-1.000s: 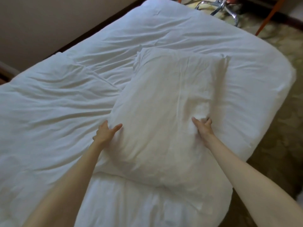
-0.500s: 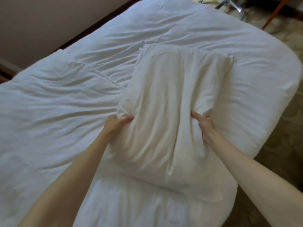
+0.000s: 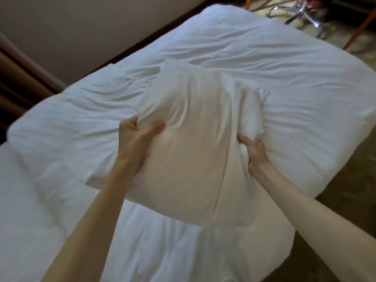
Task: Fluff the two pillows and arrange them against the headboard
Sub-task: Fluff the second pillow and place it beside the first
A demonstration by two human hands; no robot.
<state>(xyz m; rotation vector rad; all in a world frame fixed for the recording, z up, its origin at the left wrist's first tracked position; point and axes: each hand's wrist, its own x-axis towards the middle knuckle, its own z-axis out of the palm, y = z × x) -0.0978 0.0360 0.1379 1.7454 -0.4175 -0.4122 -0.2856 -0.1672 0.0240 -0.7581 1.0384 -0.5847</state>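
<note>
Fluffing stage, head view. We see the pillow (image 3: 189, 151) raised clear of the bed (image 3: 284, 82) and held over its middle, one hand on each long side. The left hand (image 3: 136, 139) bunches the fabric at the left edge, its fingers (image 3: 156, 127) closed on a fold with the thumb pressed across the front. The right hand (image 3: 254, 149) digs into the right edge, fingers curled shut on the pillow, so the filling puckers between the two grips. We judge this opposed, mid-side hold serves to squeeze and shake the filling evenly, which a corner grip would not do. We cannot make out the second pillow with certainty among the white bedding. The brown panel (image 3: 18, 74) at upper left may be the headboard; if so, the pillow is well apart from it, and placement is not yet begun.
</note>
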